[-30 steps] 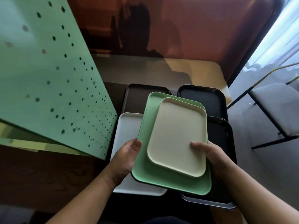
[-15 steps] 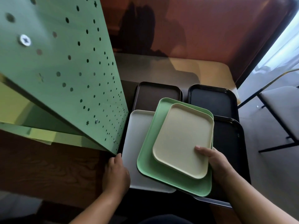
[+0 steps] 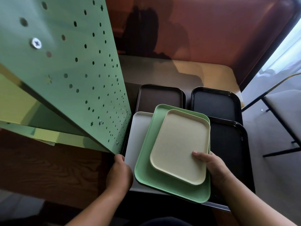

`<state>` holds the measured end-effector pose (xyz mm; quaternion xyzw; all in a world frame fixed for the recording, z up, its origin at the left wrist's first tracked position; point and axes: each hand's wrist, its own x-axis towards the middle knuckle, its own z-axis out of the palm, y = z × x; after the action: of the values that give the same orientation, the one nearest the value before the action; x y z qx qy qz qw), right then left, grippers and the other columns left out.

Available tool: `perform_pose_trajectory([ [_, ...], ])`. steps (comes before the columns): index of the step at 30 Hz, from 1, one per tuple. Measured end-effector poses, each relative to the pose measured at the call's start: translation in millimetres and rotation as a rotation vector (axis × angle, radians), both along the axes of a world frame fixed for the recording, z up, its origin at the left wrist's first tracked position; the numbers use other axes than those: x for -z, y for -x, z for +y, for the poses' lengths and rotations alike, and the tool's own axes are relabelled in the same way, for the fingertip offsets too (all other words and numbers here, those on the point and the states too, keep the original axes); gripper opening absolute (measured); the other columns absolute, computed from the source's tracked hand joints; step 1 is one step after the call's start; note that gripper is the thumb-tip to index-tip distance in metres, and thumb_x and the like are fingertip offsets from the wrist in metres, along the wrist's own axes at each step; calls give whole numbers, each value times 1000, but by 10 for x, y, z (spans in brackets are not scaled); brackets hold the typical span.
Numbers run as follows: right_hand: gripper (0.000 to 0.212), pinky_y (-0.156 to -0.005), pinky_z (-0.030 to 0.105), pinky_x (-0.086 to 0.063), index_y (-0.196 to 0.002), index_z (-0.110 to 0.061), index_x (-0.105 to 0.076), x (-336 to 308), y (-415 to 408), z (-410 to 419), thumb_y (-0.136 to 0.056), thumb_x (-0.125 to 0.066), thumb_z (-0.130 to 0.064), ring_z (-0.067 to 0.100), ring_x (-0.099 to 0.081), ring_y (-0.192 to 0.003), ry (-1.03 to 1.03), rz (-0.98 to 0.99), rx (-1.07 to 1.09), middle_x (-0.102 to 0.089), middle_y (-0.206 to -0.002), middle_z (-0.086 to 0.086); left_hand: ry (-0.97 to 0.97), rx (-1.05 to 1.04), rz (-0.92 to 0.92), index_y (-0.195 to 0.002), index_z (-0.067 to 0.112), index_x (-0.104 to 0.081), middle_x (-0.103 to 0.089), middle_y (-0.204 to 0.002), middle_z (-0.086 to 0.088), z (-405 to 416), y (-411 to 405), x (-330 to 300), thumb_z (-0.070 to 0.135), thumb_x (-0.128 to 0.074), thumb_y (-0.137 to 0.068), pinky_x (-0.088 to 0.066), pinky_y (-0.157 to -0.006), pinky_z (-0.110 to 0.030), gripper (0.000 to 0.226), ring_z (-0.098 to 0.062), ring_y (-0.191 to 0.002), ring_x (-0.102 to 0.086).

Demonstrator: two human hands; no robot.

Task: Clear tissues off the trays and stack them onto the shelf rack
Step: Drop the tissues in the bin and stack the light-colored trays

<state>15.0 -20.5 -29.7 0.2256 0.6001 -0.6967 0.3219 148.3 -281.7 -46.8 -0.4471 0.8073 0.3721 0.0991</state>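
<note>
A: Nearest, what do the hands hold?

B: The right hand (image 3: 211, 167) grips the cream tray (image 3: 180, 147) nested in the green tray (image 3: 146, 160); the left hand (image 3: 119, 172) clasps the grey tray (image 3: 137, 136) edge beside the shelf rack (image 3: 73, 70).

A: Farther?

B: 3 dark trays (image 3: 215, 101) on the surface. No tissues visible; stacking remains.

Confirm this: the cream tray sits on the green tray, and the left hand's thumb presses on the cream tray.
Wrong hand. In the head view, the right hand has its thumb on the cream tray, which does sit on the green tray. The left hand is at the grey tray.
</note>
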Motion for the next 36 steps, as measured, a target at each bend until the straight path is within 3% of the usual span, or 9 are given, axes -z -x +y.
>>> perform_pose_trajectory([
  [5,58,-79,53,-60,-118,-4,-65,-21,8,-3,-62,-78,-12,45,-71,-91,24,2,-21,-74,-107,27,-202,-51,220,-93,14,-60,-70,-87,-8,61,-60,10,32,-49,-95,-53,-78,-44,21,-30,-85,-66],
  [9,57,-79,52,-61,-118,-4,-65,-75,53,18,-63,-79,-8,44,-71,-92,18,24,-32,-75,-107,27,-408,-153,303,-89,9,-63,-73,-82,-12,79,7,2,20,-51,-102,-54,-78,-50,21,-29,-82,-69],
  [14,61,-85,56,-59,-121,-4,-63,-194,127,90,-63,-78,-14,45,-71,-95,-2,88,-55,-74,-111,27,-550,-206,387,-102,12,-63,-75,-97,-4,115,121,-247,14,-44,-105,-56,-74,-23,20,-19,-93,-71],
  [18,56,-90,59,-56,-121,-7,-64,-353,211,98,-66,-77,-10,43,-70,-93,30,151,-57,-73,-112,27,-630,-226,451,-129,7,-52,-63,-131,-5,75,223,-368,45,-55,-96,-43,-109,-41,50,-22,-121,-59],
  [23,43,-77,51,-62,-120,-10,-66,-474,255,101,-77,-67,-10,39,-72,-88,105,160,-15,-75,-107,22,-697,-205,493,-114,9,-64,-74,-110,-18,77,449,-561,27,-45,-104,-53,-96,-49,27,-32,-100,-70],
  [26,49,-85,59,-59,-130,-8,-61,-434,279,90,-82,-66,-9,45,-68,-98,129,137,16,-69,-120,28,-829,-159,466,-114,7,-69,-77,-101,-16,109,527,-684,36,-40,-105,-56,-90,-44,42,-32,-98,-73],
  [29,55,-97,66,-50,-132,-6,-60,-384,277,100,-78,-69,-12,48,-65,-104,129,124,23,-64,-128,32,-1125,-131,338,-126,7,-66,-71,-120,-19,97,567,-765,52,-31,-102,-53,-99,-45,62,-33,-114,-67],
  [32,51,-96,65,-51,-129,-7,-62,-326,220,143,-78,-69,-11,48,-66,-103,98,138,24,-68,-123,29,-1245,-54,282,-140,8,-54,-61,-134,-24,90,570,-681,56,-59,-90,-42,-109,-56,69,-41,-125,-59],
  [36,58,-99,72,-45,-131,-3,-60,-260,187,177,-76,-70,-17,58,-58,-116,83,122,43,-65,-125,33,-1159,-22,286,-137,10,-51,-69,-122,-22,57,584,-556,24,-78,-74,-53,-96,-56,70,-43,-110,-67],
])
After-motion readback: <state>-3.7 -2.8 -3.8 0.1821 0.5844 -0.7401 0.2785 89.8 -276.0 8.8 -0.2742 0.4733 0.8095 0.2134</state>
